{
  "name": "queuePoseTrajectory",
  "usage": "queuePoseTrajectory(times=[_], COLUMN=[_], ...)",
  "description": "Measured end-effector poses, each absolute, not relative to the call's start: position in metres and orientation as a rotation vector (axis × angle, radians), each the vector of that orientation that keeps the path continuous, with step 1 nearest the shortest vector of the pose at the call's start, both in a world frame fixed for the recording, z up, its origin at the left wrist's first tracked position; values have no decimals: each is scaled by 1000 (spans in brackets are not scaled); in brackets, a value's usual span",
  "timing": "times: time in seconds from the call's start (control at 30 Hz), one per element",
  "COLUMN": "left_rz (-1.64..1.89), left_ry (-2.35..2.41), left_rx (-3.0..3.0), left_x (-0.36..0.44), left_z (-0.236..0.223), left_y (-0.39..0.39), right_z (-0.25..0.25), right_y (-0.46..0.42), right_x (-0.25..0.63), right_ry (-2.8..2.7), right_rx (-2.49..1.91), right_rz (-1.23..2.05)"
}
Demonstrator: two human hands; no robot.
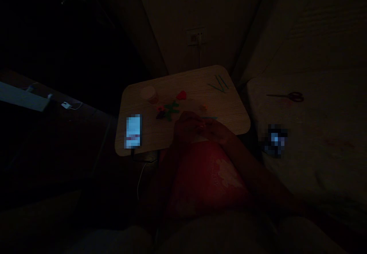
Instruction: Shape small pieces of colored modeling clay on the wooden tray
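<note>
"Head view: anything held?"

"Can't tell; left hand [185, 127] and right hand [218, 131] meet, fingers bent, at the counter's [192, 79] near edge. Green piece [172, 107] lies beside the left."

"Handling?"

"Gently, I'd say, with more light."

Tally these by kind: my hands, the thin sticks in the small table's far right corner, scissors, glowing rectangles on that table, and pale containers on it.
Hands: 2 (left hand, right hand)
Thin sticks: 3
Scissors: 1
Glowing rectangle: 1
Pale container: 1
Total: 8
</note>
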State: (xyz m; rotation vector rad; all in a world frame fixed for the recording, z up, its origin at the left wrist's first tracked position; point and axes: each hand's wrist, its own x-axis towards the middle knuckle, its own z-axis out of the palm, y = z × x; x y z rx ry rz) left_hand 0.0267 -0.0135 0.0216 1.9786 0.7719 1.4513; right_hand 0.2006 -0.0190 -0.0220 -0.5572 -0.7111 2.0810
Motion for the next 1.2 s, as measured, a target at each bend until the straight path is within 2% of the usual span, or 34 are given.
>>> queuePoseTrajectory(times=[1.2], left_rz=[1416], left_ry=[860], left_rx=[2147], left_x=[21], left_z=[33], left_y=[-20], right_z=[-27], right_y=[-23], right_x=[200], right_ry=[-626], right_rx=[-551], right_rz=[2048])
